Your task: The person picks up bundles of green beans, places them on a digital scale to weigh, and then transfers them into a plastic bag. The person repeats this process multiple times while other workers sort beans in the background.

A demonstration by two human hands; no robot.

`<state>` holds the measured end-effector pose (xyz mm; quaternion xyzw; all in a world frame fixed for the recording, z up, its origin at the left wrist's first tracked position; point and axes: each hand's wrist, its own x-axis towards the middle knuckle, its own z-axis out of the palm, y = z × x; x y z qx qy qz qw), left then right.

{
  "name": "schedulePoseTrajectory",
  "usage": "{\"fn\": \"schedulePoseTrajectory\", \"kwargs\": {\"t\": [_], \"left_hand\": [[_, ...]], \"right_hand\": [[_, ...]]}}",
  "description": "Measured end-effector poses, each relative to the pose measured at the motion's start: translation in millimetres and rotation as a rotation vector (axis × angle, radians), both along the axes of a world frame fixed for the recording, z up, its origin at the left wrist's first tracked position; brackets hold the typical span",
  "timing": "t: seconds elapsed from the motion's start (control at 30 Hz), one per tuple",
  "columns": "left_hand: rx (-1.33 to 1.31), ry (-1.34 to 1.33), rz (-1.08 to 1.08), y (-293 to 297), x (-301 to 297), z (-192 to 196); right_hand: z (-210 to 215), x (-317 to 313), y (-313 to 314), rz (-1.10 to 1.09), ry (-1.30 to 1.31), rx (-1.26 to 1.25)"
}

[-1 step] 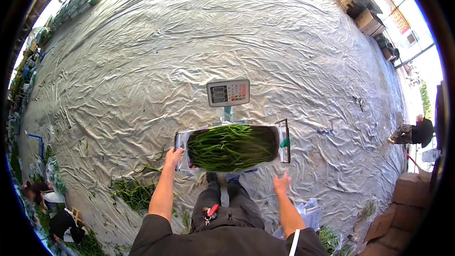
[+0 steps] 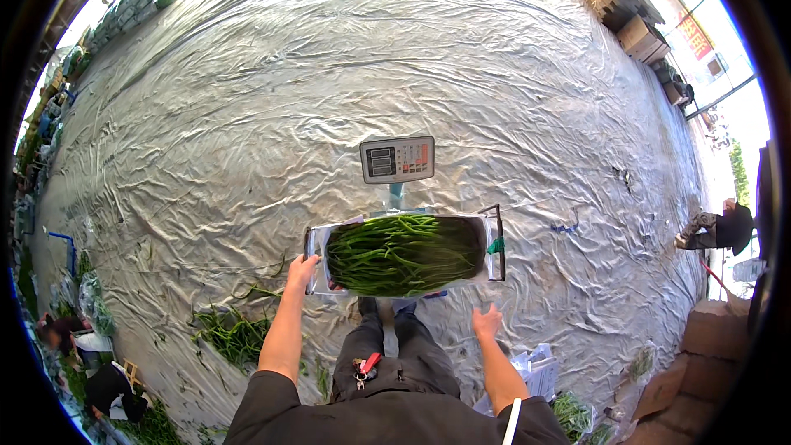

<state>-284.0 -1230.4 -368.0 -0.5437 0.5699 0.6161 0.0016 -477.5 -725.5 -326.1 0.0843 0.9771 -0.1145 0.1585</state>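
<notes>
A plastic-lined box (image 2: 320, 290) full of long, thin green vegetables (image 2: 404, 255) stands in front of me, with a dark metal frame (image 2: 501, 243) at its ends. I cannot tell whether the vegetables are peppers or beans. Behind the box rises the scale display (image 2: 397, 160), a grey panel with keys on a short post. My left hand (image 2: 303, 268) is closed round the left end of the frame. Below the box's right end, my right hand (image 2: 487, 321) hangs apart from it, fingers spread, holding nothing. Green material is tied to the right upright.
Loose green vegetables (image 2: 235, 336) lie on the wrinkled sheet (image 2: 247, 115) at my left. Printed plastic bags (image 2: 537, 379) lie at my right, near cardboard boxes (image 2: 700, 363). A person (image 2: 729, 227) is at the far right; another (image 2: 111, 391) is at lower left.
My right hand has moved down slightly. My left hand stays on the frame, and the box and scale look nearly unchanged.
</notes>
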Motion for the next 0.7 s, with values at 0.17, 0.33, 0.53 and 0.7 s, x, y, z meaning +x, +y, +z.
{"fn": "schedulePoseTrajectory", "kwargs": {"t": [0.17,0.33,0.53,0.7], "left_hand": [[-0.096,0.047,0.043,4.6,-2.7,4.4],[-0.204,-0.156,-0.099,27.1,-12.6,27.7],[-0.965,-0.257,0.091,83.3,19.2,61.1],[-0.937,0.046,-0.304,150.9,13.9,86.5]], "right_hand": [[-16.0,65.3,14.0,0.102,-0.359,-0.121],[-19.6,96.3,25.3,0.29,-0.507,-0.194],[0.4,93.9,11.2,0.234,-0.466,-0.39],[-16.4,92.5,51.7,0.071,-0.43,-0.384]]}}
